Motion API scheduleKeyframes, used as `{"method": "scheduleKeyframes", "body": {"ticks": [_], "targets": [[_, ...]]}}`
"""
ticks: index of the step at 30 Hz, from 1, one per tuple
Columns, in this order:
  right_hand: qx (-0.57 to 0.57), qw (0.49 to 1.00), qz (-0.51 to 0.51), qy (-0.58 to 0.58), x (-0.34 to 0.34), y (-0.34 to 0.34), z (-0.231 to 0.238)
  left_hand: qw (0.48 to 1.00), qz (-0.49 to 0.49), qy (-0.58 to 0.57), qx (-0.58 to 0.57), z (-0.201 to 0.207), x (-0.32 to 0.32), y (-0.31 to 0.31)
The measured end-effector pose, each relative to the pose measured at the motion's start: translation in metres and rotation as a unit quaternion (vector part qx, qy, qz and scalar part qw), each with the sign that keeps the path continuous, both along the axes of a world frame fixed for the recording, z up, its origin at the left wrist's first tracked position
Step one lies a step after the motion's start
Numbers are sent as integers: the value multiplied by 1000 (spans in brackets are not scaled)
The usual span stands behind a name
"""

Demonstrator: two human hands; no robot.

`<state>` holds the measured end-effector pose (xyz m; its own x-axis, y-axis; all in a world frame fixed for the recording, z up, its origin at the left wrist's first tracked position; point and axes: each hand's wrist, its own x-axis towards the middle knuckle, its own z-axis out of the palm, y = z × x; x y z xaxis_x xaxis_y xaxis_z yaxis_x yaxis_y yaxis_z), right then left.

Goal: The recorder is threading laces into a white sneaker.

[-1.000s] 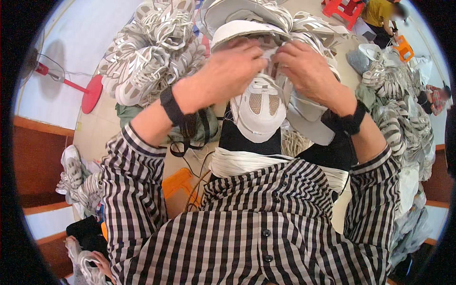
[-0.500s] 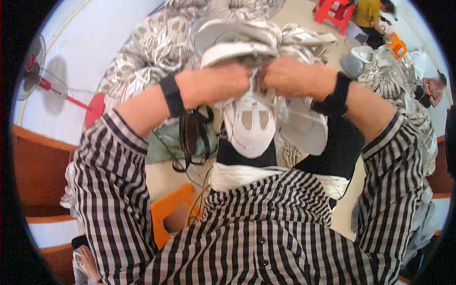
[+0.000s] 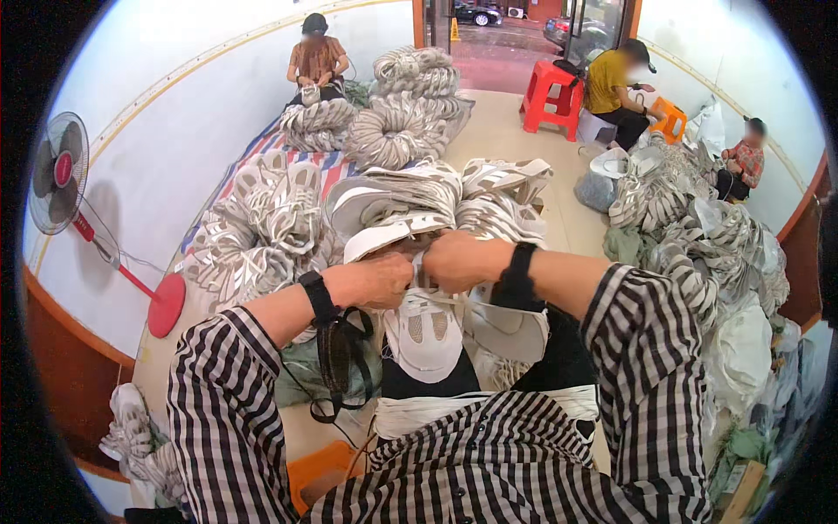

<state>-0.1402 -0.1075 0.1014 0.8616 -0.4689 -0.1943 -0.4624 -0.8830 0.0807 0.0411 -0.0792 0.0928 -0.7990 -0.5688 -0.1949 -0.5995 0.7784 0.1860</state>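
Note:
A white-and-beige shoe upper (image 3: 424, 342) lies over my lap, toe toward me, with white shoelace (image 3: 429, 302) across its throat. My left hand (image 3: 386, 279) is closed at the left side of the throat. Close beside it, my right hand (image 3: 463, 260) is closed too, knuckles up. Both appear to pinch the shoelace, though their fingertips are largely hidden. Just beyond the hands, more shoe uppers are stacked, a pale rounded one (image 3: 384, 237) nearest. Another upper (image 3: 511, 330) rests to the right of the one I handle. A bundle of white laces (image 3: 436, 414) spans my waist.
Coiled shoe uppers (image 3: 394, 131) lie on a striped sheet ahead, with more heaped at right (image 3: 663, 196). A red fan (image 3: 166, 304) stands left. A black bag (image 3: 339, 354) is by my left forearm, above an orange stool (image 3: 319, 472). Several co-workers sit farther off, near a red stool (image 3: 552, 98).
My view has tilted up, so the room and doorway now show and my hands sit lower in the picture. Both hands stay close together at the shoe upper's throat.

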Motion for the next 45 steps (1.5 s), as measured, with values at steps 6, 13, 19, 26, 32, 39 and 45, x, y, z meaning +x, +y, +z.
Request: {"method": "scheduleKeyframes", "body": {"ticks": [6,13,19,26,32,39,45], "targets": [[-54,995,-11,-89,8,3,-23,995,91,-26,-24,3,-11,12],[-31,973,-71,-217,7,4,-29,990,137,20,5,-1,-9,5],[74,886,-147,-434,10,8,-38,982,165,95,-19,-11,-5,11],[278,830,-180,-450,-2,14,-23,952,-11,290,-98,-38,-33,106],[115,929,138,-324,95,96,-5,913,-197,357,36,-37,-113,190],[106,966,77,-224,71,92,6,914,-207,322,-133,-36,-122,186],[198,842,-90,-494,-55,23,18,927,38,371,-28,-45,-71,144]]}}
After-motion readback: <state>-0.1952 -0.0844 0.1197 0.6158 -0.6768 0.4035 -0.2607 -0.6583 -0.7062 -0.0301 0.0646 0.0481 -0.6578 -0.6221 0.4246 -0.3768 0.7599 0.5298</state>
